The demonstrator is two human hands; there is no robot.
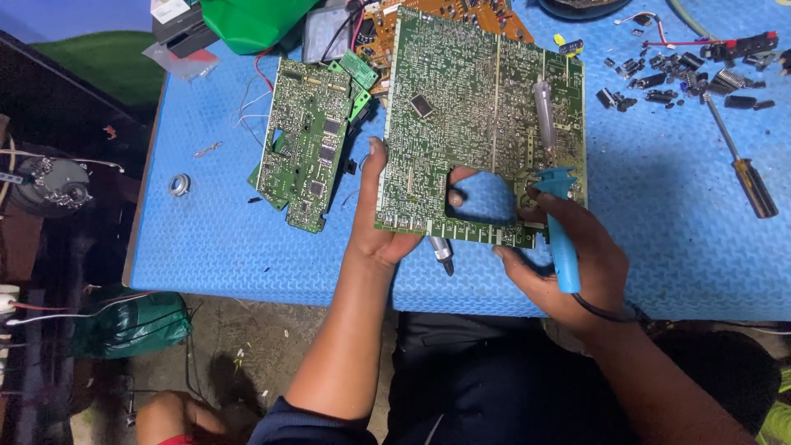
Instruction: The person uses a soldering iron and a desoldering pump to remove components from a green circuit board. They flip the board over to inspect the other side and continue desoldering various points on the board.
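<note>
A large green circuit board (pixel 461 107) lies solder side up on the blue foam mat (pixel 214 239), with a square cut-out near its front edge. My left hand (pixel 375 222) grips the board's left front edge, fingers under it, a fingertip showing through the cut-out. My right hand (pixel 577 272) holds a blue-handled soldering iron (pixel 560 239), its metal tip (pixel 544 111) resting on the board's right part. A dark cord runs from the iron's handle over my wrist.
A smaller green board (pixel 309 140) lies left of the big one. An orange board (pixel 449 16) and a green container (pixel 247 21) sit at the back. Loose black components (pixel 676 78) and a screwdriver (pixel 746 169) lie right. A metal ring (pixel 179 184) rests left.
</note>
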